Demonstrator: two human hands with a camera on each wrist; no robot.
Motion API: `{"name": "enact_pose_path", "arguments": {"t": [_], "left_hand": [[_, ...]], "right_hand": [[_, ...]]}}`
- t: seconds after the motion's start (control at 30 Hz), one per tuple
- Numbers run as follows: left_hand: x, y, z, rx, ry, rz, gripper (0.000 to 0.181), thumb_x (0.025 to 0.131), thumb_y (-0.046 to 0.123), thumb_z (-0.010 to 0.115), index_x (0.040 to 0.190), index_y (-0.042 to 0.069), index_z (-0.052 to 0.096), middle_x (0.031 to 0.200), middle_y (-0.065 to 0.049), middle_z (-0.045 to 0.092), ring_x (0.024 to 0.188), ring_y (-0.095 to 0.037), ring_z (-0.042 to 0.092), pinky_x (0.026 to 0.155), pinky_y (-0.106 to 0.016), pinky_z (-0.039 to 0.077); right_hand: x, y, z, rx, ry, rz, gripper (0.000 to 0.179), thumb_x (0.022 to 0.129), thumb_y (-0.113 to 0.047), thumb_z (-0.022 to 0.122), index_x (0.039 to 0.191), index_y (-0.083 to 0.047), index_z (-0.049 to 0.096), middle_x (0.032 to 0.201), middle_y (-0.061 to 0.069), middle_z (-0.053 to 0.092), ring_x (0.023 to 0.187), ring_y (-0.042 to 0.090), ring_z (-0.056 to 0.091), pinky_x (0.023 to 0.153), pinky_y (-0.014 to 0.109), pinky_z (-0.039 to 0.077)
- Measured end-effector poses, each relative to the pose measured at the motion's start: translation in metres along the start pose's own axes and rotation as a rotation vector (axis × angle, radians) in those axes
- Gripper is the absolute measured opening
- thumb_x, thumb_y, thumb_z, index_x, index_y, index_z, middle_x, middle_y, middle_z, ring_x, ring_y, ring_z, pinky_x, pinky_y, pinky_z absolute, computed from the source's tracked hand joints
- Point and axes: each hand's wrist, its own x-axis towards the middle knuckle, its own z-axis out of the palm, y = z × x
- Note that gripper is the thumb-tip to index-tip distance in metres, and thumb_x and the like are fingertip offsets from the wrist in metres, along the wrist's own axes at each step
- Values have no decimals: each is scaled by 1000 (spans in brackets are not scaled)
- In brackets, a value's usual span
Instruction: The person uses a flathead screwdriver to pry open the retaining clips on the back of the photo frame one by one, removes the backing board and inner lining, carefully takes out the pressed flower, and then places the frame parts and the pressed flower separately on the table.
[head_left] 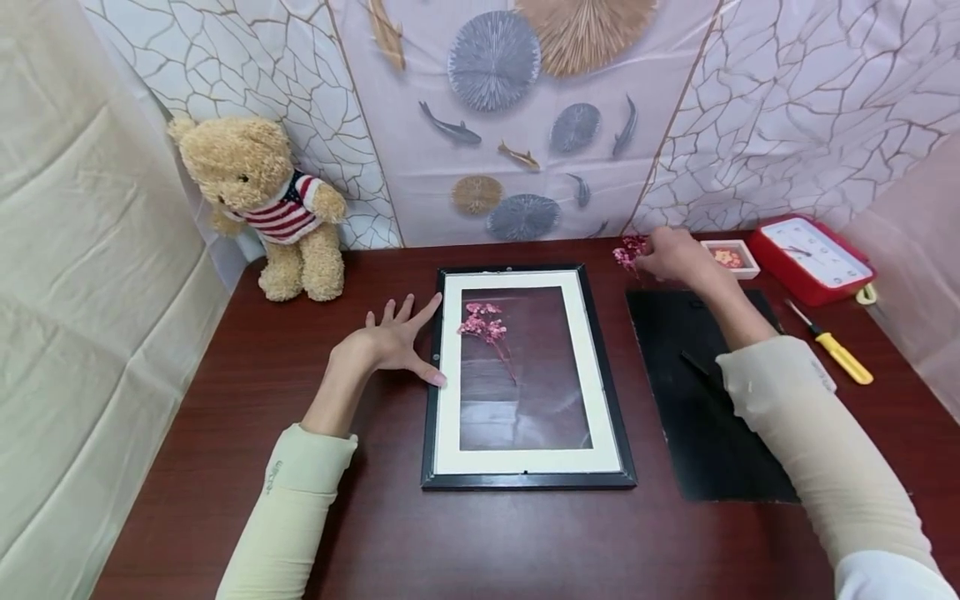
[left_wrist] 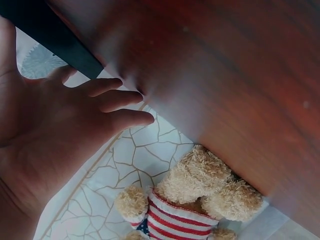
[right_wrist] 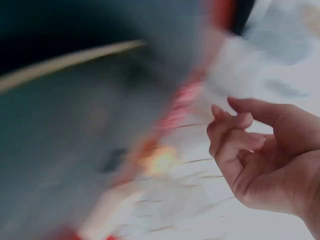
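Note:
A black picture frame [head_left: 528,482] with a white mat [head_left: 517,461] and a clear pane lies on the table. On the pane, toward its upper left, is a sprig of dried pink flowers [head_left: 483,325]. My left hand [head_left: 390,337] has its fingers spread, thumb and index finger touching the frame's left edge. My right hand [head_left: 672,254] is at the table's back edge, beside more pink flowers [head_left: 630,252]. In the right wrist view its fingers [right_wrist: 225,135] are loosely bent with nothing visible between them, and those flowers [right_wrist: 181,106] show blurred.
A black backing board [head_left: 675,400] lies at right under the right forearm, a dark thin piece [head_left: 697,364] on it. Beyond are a yellow-handled screwdriver [head_left: 842,357], a red clock [head_left: 813,258] and a small white box [head_left: 742,268]. A teddy bear [head_left: 262,208] stands at the back left.

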Motion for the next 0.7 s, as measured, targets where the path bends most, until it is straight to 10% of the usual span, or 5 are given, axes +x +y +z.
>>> {"name": "enact_pose_path", "arguments": {"t": [0.13, 0.3, 0.47, 0.7], "left_hand": [[0, 0, 1, -3, -7, 1, 153, 70, 76, 92, 175, 42, -13, 184, -17, -14, 169, -49, -14, 131, -76, -7], [2, 0, -1, -4, -8, -10, 154, 68, 78, 92, 175, 43, -13, 184, -17, -15, 169, -49, -14, 131, -75, -7], [2, 2, -2, -3, -17, 4, 154, 69, 81, 90, 174, 42, -15, 184, -17, -15, 169, -48, -14, 132, -74, -6], [1, 2, -3, -4, -17, -10, 151, 72, 75, 92, 174, 42, -15, 184, -17, -16, 169, -47, -16, 132, -73, -7]], "right_hand": [[-50, -97, -15, 1, -20, -97, 28, 111, -19, 64, 98, 3, 76, 70, 6, 66, 65, 19, 60, 63, 35, 46], [-82, -170, 9, -26, -153, -228, 21, 109, -18, 67, 108, 1, 75, 81, 7, 69, 67, 15, 57, 60, 30, 48], [-102, -204, 52, -167, -294, -222, 29, 108, -22, 70, 83, -10, 64, 75, 0, 58, 62, 12, 50, 54, 26, 45], [-109, -215, 86, -293, -236, -247, 36, 108, -25, 72, 78, -13, 56, 82, 5, 60, 65, 17, 48, 59, 35, 44]]}}
